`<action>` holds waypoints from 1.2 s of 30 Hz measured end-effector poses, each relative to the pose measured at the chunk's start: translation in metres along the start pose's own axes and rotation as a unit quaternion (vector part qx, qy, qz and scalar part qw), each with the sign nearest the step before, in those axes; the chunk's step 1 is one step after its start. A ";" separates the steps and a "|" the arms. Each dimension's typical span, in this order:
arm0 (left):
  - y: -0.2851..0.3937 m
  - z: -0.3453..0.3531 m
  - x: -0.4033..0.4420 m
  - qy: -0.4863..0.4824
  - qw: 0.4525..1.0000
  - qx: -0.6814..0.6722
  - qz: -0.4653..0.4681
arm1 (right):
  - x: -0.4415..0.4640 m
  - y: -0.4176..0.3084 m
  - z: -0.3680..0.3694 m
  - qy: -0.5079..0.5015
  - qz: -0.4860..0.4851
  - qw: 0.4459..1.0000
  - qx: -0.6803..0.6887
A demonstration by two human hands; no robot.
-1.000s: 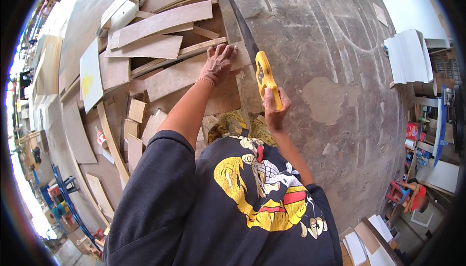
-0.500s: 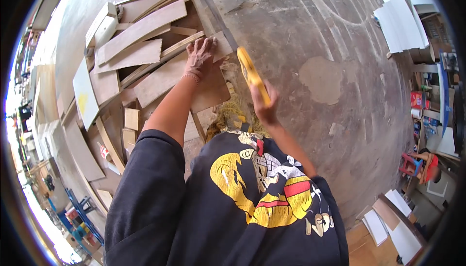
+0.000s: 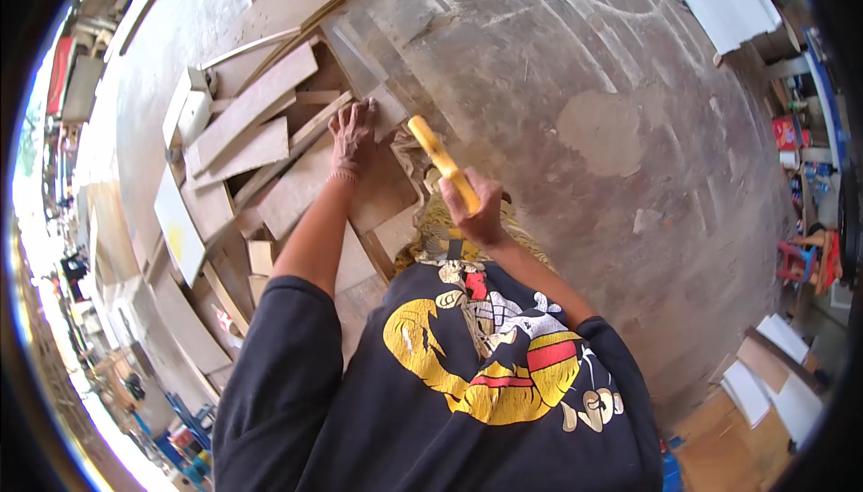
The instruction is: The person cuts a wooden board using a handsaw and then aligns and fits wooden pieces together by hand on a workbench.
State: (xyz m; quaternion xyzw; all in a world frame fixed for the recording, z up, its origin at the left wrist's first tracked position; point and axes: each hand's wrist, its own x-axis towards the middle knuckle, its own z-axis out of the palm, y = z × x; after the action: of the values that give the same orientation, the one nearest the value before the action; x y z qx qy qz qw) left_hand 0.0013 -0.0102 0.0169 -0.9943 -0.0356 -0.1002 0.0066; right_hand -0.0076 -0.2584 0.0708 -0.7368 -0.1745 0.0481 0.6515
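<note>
My left hand (image 3: 353, 140) lies on a plywood board (image 3: 301, 185) among the scraps, fingers stretched out and pressing near its far end. In my right hand (image 3: 479, 209) is a hand saw (image 3: 433, 147), my fingers wrapped round its yellow handle. The saw's blade points away from me toward the board's end, but motion blurs it, so I cannot tell exactly where it touches. Beneath my left wrist, part of the board is hidden.
Plywood offcuts (image 3: 256, 101) and a white panel (image 3: 178, 227) are heaped on the left. Bare concrete floor (image 3: 665, 249) stretches to the right, with a lighter patch on it. White sheets (image 3: 726, 7) stand at the far right. A person in red (image 3: 829, 254) is at the right edge.
My right hand has drawn the saw back toward my body and slightly left. My left hand stays on the board. The whole view has shifted a little.
</note>
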 end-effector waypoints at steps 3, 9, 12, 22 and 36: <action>0.003 -0.002 0.004 -0.002 1.000 0.007 -0.007 | 0.000 0.002 0.002 0.018 -0.062 0.998 -0.023; -0.006 0.008 0.004 0.040 0.998 0.041 0.019 | -0.008 0.017 -0.002 -0.026 -0.091 0.995 -0.015; -0.002 -0.002 0.012 -0.005 0.997 0.064 0.044 | -0.012 0.024 -0.017 -0.099 0.010 0.993 0.062; 0.000 0.002 0.006 0.004 1.000 0.007 0.006 | -0.009 0.027 -0.024 -0.055 0.099 0.968 0.223; 0.008 -0.008 0.009 -0.029 0.999 -0.012 -0.022 | 0.000 0.002 -0.023 -0.037 0.040 0.993 0.103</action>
State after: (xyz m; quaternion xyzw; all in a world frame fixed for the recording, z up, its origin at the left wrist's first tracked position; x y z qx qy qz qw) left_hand 0.0094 -0.0180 0.0265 -0.9958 -0.0567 -0.0717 -0.0090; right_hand -0.0004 -0.2798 0.0722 -0.6699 -0.1625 0.1192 0.7145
